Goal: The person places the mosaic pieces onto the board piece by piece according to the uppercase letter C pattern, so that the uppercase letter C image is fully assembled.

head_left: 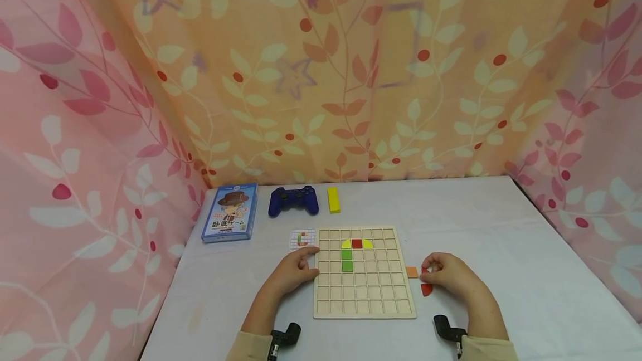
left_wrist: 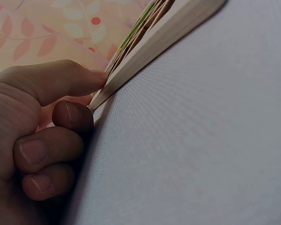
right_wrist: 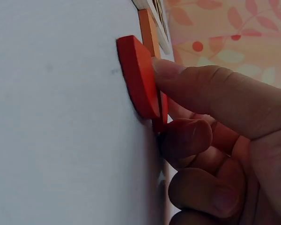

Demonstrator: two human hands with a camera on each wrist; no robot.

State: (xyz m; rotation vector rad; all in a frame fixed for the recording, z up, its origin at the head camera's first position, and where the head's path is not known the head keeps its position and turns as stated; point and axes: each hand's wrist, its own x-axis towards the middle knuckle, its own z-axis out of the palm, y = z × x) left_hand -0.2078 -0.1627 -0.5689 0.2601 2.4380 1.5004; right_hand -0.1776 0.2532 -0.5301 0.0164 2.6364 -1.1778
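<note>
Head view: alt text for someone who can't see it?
A person's right hand pinches a red piece beside a wooden grid board, whose left edge the left hand touches. Five coloured pieces sit in its upper part; an orange piece and another red piece lie to its right. Farther back: blue box, controller, yellow block.

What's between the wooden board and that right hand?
In the head view, an orange tile lies between the wooden board and the right hand.

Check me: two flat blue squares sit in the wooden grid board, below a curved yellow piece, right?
Nearly: the two flat squares are green, not blue, as the head view shows. Both sit in the wooden grid board, below a curved yellow piece.
</note>
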